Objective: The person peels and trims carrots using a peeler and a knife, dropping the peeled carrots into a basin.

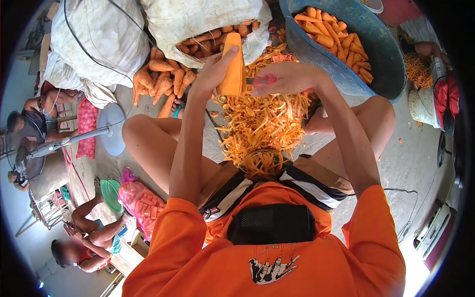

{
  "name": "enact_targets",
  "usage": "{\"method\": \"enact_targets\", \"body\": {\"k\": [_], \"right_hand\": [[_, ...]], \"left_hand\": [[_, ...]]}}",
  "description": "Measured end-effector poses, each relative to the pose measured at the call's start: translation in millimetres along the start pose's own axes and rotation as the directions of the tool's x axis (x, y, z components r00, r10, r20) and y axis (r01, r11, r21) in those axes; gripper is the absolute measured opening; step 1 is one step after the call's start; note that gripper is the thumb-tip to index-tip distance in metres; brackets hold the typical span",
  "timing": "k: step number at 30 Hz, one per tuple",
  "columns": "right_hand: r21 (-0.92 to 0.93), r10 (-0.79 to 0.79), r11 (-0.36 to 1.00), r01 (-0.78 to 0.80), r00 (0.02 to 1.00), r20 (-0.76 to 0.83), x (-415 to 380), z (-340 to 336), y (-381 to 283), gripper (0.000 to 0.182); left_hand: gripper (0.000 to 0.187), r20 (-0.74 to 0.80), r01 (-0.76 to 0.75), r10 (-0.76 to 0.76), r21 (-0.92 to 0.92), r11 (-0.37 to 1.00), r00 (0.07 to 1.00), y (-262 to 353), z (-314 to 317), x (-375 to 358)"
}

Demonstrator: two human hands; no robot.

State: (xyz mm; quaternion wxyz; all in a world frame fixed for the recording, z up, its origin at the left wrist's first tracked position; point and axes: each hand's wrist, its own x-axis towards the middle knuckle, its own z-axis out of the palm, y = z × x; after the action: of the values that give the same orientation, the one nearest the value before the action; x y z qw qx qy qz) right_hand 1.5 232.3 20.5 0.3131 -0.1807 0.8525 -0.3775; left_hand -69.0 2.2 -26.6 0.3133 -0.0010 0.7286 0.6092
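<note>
My left hand (215, 73) grips a thick peeled carrot (231, 74), held upright with its top end above the fingers. Close to the carrot's right side, my right hand (289, 79) is closed around the red handle of a peeler (264, 80); its blade end points toward the carrot. Below both hands, a heap of orange carrot peelings (264, 126) lies between my bent legs. Unpeeled carrots (161, 79) are piled on the floor left of my left hand. Behind the carrot, an open white sack (170, 22) holds more unpeeled ones.
A blue tub (316, 69) with peeled carrots (341, 42) stands at upper right. Another full white sack (99, 39) is at upper left. A fan (69, 141), a pink bag (141, 203) and a seated person (84, 247) are to the left. Another person's red clothing (448, 99) shows far right.
</note>
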Motion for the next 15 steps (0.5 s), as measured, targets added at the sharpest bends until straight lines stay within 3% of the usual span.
{"method": "enact_targets", "body": {"k": [2, 4, 8, 10, 12, 13, 14, 15], "right_hand": [[-0.043, 0.030, 0.999, -0.028, 0.998, 0.052, 0, -6, -2, 0.077], [-0.088, 0.059, 0.995, -0.050, 0.992, 0.110, -1, -5, 1, 0.077], [-0.098, -0.030, 0.995, 0.030, 1.000, 0.010, -3, -6, 6, 0.075], [-0.084, -0.041, 0.996, 0.041, 0.999, 0.000, -6, -9, 5, 0.074], [-0.142, -0.003, 0.990, 0.013, 0.997, 0.072, -4, -4, 2, 0.069], [-0.179, 0.123, 0.980, -0.091, 0.976, 0.182, -7, -9, -6, 0.067], [-0.184, 0.127, 0.978, -0.093, 0.975, 0.182, -9, -11, -1, 0.067], [-0.198, 0.131, 0.975, -0.104, 0.984, 0.124, -14, -13, 9, 0.067]], "left_hand": [[0.072, 0.028, 0.001, -0.003, 0.067, 0.998, 1.000, 8, 3, -4], [0.072, 0.051, -0.078, 0.066, 0.272, 0.959, 0.996, 7, 1, -2], [0.075, 0.062, -0.006, -0.003, 0.135, 0.991, 0.998, 6, 3, -4], [0.078, 0.114, -0.074, 0.050, 0.216, 0.974, 0.992, 17, 5, -12], [0.078, 0.201, -0.072, 0.011, 0.299, 0.952, 0.979, 13, 0, -4], [0.077, 0.239, -0.125, -0.021, 0.578, 0.806, 0.971, 14, -1, -4], [0.076, 0.263, -0.180, -0.062, 0.797, 0.576, 0.963, 15, -4, -4], [0.077, 0.263, -0.186, -0.062, 0.813, 0.552, 0.963, 3, -9, 0]]}}
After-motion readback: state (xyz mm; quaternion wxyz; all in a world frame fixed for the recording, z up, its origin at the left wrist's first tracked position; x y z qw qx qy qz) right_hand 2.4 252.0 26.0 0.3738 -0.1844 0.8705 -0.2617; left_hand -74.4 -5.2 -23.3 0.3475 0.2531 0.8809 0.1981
